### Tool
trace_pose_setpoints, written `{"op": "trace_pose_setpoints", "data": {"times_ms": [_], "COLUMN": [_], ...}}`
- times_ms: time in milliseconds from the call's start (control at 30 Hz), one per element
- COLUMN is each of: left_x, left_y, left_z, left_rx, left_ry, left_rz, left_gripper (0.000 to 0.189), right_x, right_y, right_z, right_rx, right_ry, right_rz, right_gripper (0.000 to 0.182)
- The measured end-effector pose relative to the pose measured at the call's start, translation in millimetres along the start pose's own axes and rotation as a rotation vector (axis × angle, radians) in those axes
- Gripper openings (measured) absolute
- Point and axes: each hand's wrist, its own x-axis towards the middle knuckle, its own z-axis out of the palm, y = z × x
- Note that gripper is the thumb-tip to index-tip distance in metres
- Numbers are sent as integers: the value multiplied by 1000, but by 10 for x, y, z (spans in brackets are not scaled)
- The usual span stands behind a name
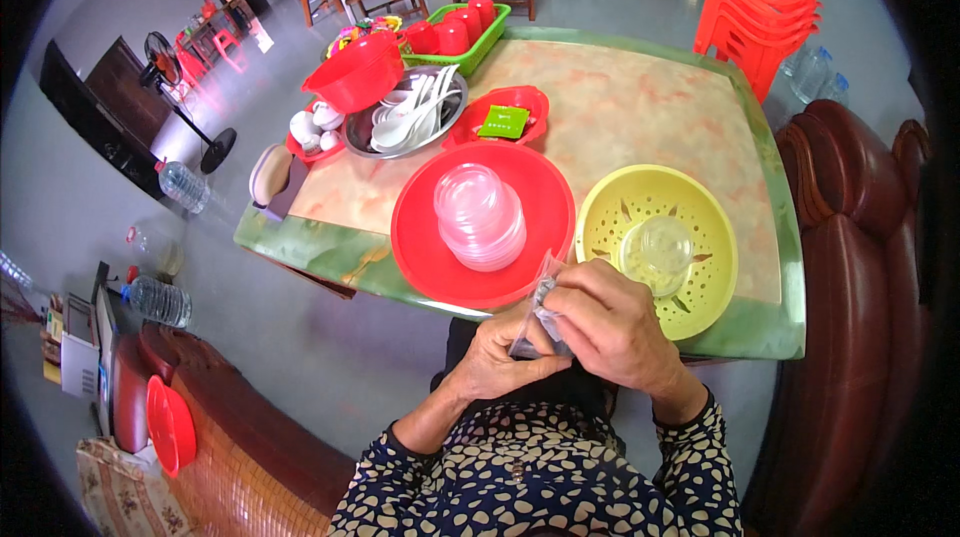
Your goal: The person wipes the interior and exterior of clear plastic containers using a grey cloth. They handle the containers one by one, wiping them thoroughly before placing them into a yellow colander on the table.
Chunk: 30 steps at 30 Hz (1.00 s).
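Note:
In front of my body, just off the table's near edge, my left hand [501, 357] is closed around a clear plastic cup [523, 339]. My right hand [611, 319] pinches a crumpled, whitish thin cloth or tissue [546, 304] at the cup's mouth; its fingertips are partly hidden. Beyond my hands, a stack of clear plastic cups or bowls [481, 218] stands in a round red basin [412, 237]. To the right, a yellow perforated plastic basket [709, 237] holds a clear round container [656, 255], partly beside my right hand.
Farther back are a steel bowl [459, 98] of white spoons, a red dish [538, 105] with a green packet [504, 122], and a green basket [495, 30] with red cups. Stacked red stools [761, 23] stand behind the table; a leather sofa [847, 312] is at right.

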Motion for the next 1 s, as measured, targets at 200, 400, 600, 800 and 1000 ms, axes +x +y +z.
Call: {"op": "trace_pose_setpoints", "data": {"times_ms": [200,400,600,800,1000], "left_x": [-62,-26,-40,67,59], "left_y": [4,24,24,268,167], "left_z": [-6,-42,-36,33,40], "left_rx": [28,5,-19,-7,53], "left_ry": [-31,-180,-168,32,-6], "left_rz": [-5,56,-108,-420,-37], "left_gripper": [19,20,25,34,14], "right_x": [10,-40,-25,57,38], "right_y": [210,553,600,181,213], "right_z": [8,56,-16,-74,-44], "right_rx": [268,657,665,163,237], "right_ry": [44,-44,-255,-154,58], "right_rz": [196,355,229,-5,140], "right_gripper": [13,20,16,17,15]}}
